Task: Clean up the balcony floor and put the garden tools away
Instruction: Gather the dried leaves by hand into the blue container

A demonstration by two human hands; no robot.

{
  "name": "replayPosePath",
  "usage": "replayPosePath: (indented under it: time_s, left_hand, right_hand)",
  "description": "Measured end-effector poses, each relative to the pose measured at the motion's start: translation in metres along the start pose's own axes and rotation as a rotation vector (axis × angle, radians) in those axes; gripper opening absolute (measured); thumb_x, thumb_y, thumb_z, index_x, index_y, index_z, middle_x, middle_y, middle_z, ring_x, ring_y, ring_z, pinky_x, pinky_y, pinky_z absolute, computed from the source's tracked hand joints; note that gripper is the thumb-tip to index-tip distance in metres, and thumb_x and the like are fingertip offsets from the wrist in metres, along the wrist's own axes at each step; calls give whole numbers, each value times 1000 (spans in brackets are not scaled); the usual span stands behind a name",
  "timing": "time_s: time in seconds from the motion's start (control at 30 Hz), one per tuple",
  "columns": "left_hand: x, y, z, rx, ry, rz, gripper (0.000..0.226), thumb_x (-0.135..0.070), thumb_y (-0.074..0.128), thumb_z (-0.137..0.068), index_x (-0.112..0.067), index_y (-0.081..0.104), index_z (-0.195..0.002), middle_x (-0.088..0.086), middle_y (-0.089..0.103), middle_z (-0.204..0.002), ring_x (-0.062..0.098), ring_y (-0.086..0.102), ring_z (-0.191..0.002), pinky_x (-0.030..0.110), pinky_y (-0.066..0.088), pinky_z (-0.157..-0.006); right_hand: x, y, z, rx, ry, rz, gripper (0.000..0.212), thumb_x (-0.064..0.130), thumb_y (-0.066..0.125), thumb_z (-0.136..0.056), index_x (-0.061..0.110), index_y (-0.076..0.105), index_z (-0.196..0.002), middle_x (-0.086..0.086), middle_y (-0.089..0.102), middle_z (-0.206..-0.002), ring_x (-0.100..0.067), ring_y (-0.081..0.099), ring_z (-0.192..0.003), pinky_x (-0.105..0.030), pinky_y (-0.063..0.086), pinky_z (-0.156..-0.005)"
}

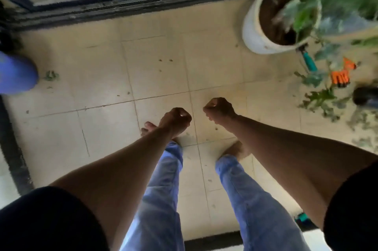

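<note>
blue object [16,73]: far left of the white pot, at the frame edge, rounded, blurred, cannot tell what it is
leaf scrap [51,75]: just beside the blue object, on the tile floor [102,62], well left of the pot
door track [114,5]: dark sill running left from the pot along the top of the floor
crumbs: small dark bits scattered on the tiles left of and below the pot
left hand [176,120]: below and left of the pot, fingers curled into a fist, nothing held, above the bare left foot
right hand [219,110]: below the pot, near the left hand but apart from it, fingers curled in, nothing held
legs: light blue trousers, bare feet on tiles, below the pot
white pot [259,27]: top right, soil inside, green plant leaning over it
teal-handled tool [308,62]: just below-right of the pot, on the floor, head partly hidden by leaves
orange tool [340,77]: right of the teal tool, on the floor, blurred
leaf litter [321,101]: green cuttings spread on the floor below-right of the pot
dark object [365,97]: far right of the pot, at the frame edge, cannot tell what
</note>
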State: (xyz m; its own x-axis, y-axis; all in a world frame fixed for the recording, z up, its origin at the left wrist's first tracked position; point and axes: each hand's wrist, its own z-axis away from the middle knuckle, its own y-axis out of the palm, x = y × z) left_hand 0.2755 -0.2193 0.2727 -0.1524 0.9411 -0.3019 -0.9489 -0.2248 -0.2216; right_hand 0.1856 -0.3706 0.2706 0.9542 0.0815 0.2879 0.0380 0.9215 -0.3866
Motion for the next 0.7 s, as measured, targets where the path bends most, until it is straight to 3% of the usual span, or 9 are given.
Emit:
replayPosePath:
  time_s: [0.1,0.2,0.33,0.43,0.5,0.6,0.7]
  left_hand:
    - [-46,52,14,53,29,-114,13,-29,58,-94,-26,67,-85,-2,78,-92,25,71,-96,45,56,-98]
    - [-86,106,24,105,55,-259,13,-31,58,-92,-25,70,-94,-1,78,-96,27,71,-101,44,56,-98]
    - [-146,184,44,192,80,-338,19,-27,57,-95,-21,71,-106,2,78,-98,27,73,-97,45,60,-89]
    - [-187,240,50,237,99,-429,31,-37,57,-84,-19,73,-104,3,79,-95,26,74,-95,45,62,-86]
    - [-211,276,47,262,125,-492,39,-41,55,-79,-19,74,-105,4,79,-94,25,75,-91,40,62,-82]
    - [-244,330,41,276,171,-564,50,-45,52,-73,-18,74,-110,5,78,-100,27,73,-97,40,59,-92]
    - [-268,379,33,317,218,-624,44,-42,57,-77,-17,74,-110,5,79,-102,30,71,-104,44,57,-97]
  right_hand:
    - [-56,-44,9,-39,-2,-100,22,23,63,-91,6,70,-103,-16,74,-103,-36,70,-101,-50,57,-91]
    - [-120,-86,20,-47,43,-169,24,25,63,-91,7,71,-104,-15,75,-101,-34,70,-100,-47,58,-92]
    - [-207,-134,35,-83,155,-249,23,26,62,-87,12,73,-102,-10,76,-96,-29,71,-96,-30,56,-79]
    - [-267,-162,47,-97,194,-310,19,23,60,-86,11,71,-97,-11,72,-95,-31,68,-97,-27,46,-72]
    - [-304,-176,54,-117,229,-366,22,21,60,-87,8,71,-100,-12,72,-97,-31,68,-96,-30,52,-74]
    - [-358,-193,59,-163,302,-442,21,22,60,-85,10,72,-98,-12,74,-94,-31,69,-92,-32,58,-77]
    - [-397,-207,60,-199,342,-495,24,27,60,-85,15,70,-104,-8,72,-101,-29,67,-98,-26,49,-74]
